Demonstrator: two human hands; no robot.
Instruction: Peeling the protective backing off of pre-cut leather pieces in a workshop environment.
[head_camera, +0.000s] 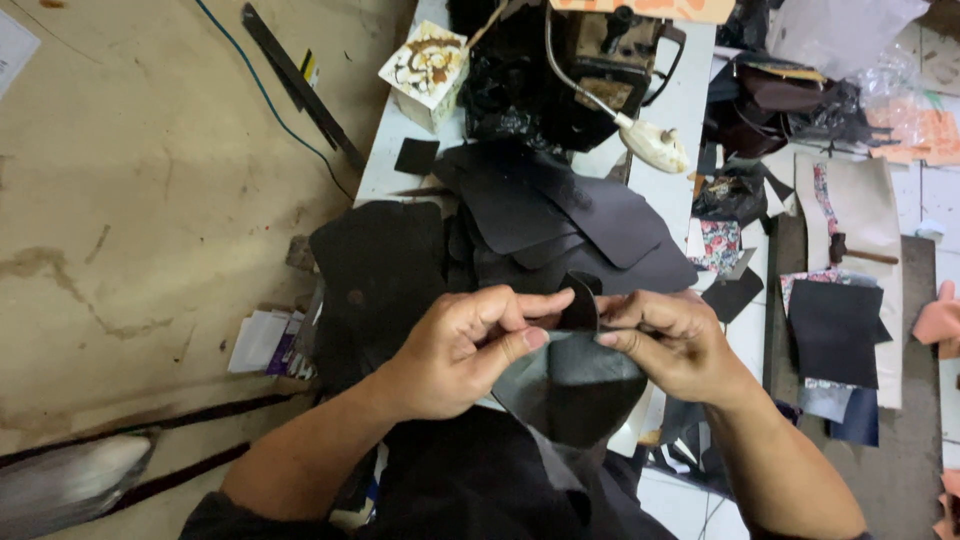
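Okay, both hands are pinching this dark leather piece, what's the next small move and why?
Probably press the fold flat between the thumbs. The left hand and right hand pinch the top edge of the dark leather piece from either side, and a small flap stands up between the fingertips. The piece hangs unsupported above the white table, so it likely needs a firm pinch.

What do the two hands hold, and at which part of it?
Both the left hand and right hand pinch one dark leather piece at its top edge, between thumbs and fingertips.
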